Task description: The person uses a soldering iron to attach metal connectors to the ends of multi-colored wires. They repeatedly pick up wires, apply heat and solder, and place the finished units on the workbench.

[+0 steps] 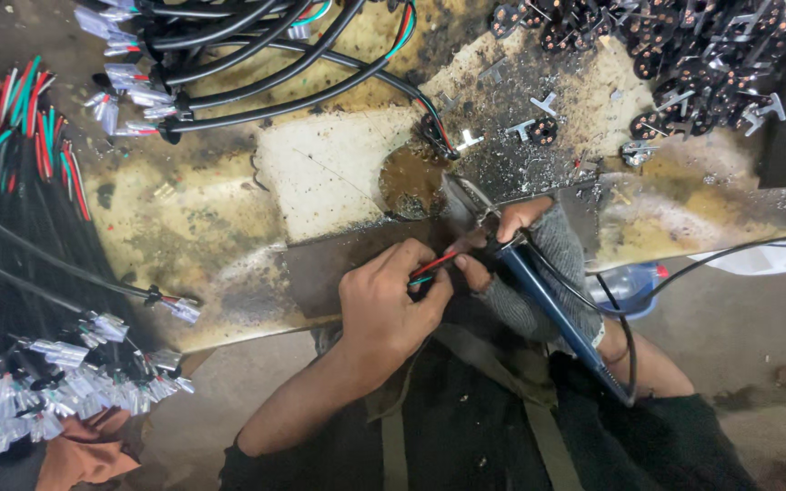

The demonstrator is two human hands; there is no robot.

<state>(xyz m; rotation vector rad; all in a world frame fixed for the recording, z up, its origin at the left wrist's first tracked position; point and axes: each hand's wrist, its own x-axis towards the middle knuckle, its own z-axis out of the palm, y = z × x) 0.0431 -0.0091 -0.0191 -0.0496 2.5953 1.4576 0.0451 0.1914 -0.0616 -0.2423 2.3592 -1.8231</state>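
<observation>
While the stained, scorched bench (193, 227) fills most of the view, its yellowed top is crusted with dark burn marks and a scatter of silvery solder flecks. Thick bundles of black cable (256, 64) loop across its far edge, each ending in red and green leads with small clear connectors; a second heap of such connectors (56, 382) lies at the near left corner. A pile of dark round plug parts with metal prongs (675, 55) sits at the far right.

Near the bench's front edge, the right hand (529, 264) — wrapped in a grey fingerless glove — is clenched around a blue-handled soldering iron (557, 314), whose black cord curls off to the right and whose tip points toward a round dark patch on the bench. Just beside it, almost touching, the left hand (393, 305) pinches thin wires (431, 268) between thumb and fingertips. These wires are short and slender, one red, one green, jutting from the fingers toward the iron, just above the bench's near edge.
</observation>
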